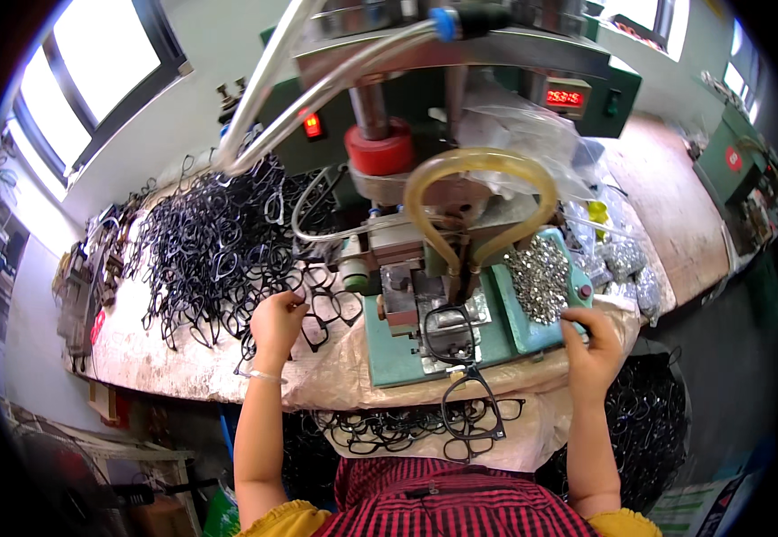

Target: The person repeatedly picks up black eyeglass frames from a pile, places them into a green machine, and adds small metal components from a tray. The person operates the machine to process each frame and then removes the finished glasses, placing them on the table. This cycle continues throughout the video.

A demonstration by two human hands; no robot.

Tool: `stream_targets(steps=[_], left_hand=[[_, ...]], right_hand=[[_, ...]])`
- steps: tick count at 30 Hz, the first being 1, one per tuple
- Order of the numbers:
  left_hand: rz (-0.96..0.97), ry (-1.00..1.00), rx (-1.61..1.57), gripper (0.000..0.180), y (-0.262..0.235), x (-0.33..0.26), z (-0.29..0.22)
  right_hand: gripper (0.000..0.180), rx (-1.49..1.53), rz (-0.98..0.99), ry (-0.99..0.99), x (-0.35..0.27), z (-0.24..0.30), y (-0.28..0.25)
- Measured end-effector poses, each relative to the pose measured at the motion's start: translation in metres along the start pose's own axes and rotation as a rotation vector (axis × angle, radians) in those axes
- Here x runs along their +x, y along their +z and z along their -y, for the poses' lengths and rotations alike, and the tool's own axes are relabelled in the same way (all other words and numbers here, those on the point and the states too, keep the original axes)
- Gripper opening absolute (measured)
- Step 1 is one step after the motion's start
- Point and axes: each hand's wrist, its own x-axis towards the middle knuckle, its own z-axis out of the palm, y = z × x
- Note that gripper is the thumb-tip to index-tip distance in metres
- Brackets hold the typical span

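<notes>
My left hand (pixel 278 329) is over the table beside a heap of black eyeglass frames (pixel 219 242), its fingertips pinched together. Whatever lies between them, if anything, I cannot make out. My right hand (pixel 593 351) is at the near right edge of a teal tray (pixel 541 340) full of small shiny metal parts (pixel 536 279). Its thumb and index finger are closed together, and anything in them is too small to name. Between my hands, a black eyeglass frame (pixel 450 356) sits in the fixture of a green press (pixel 393 353), one rim hanging over the front edge.
A curved yellowish tube (pixel 480 159) and a red collar (pixel 378 148) are on the press. More black frames (pixel 380 430) lie on the cloth at my lap. Plastic bags of parts (pixel 621 259) stand right of the tray. A dark heap of frames (pixel 648 421) is at lower right.
</notes>
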Motion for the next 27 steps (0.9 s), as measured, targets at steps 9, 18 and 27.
stream_targets(steps=[9, 18, 27], left_hand=[[-0.449, 0.041, -0.670, 0.011, 0.014, -0.041, -0.001], [-0.649, 0.771, -0.933, 0.011, -0.093, -0.071, -0.144], [-0.186, 1.209, -0.363, 0.025, -0.079, -0.086, -0.194]], right_hand=[[0.026, 0.517, 0.186, -0.023, 0.027, 0.060, 0.096], [0.048, 0.726, 0.273, 0.116, 0.025, 0.090, 0.092], [0.023, -0.304, 0.170, -0.221, 0.048, 0.024, 0.053]])
